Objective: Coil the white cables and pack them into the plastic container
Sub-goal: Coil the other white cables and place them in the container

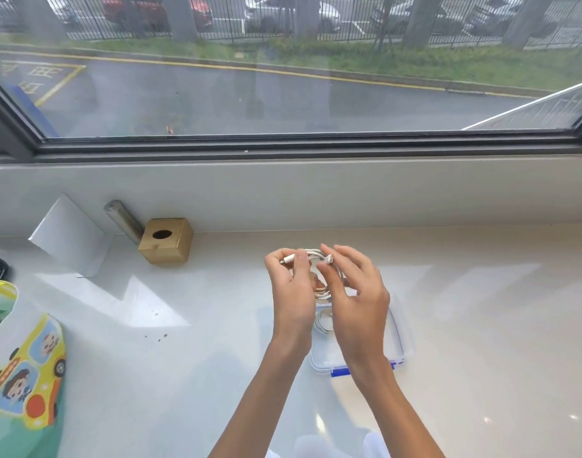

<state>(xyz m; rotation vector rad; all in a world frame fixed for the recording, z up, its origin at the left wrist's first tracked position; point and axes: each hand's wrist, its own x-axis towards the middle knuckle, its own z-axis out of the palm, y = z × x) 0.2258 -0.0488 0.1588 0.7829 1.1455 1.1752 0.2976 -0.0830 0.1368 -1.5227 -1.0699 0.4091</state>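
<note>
White coiled cable pinched by left hand and right hand

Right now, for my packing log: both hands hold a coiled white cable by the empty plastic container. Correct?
Not empty: the head view shows another coiled cable inside the plastic container. The left hand and right hand do hold a coiled white cable by it.

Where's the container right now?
In the head view the container sits on the counter just right of centre, beneath the right hand, with a coiled cable inside it.
</note>
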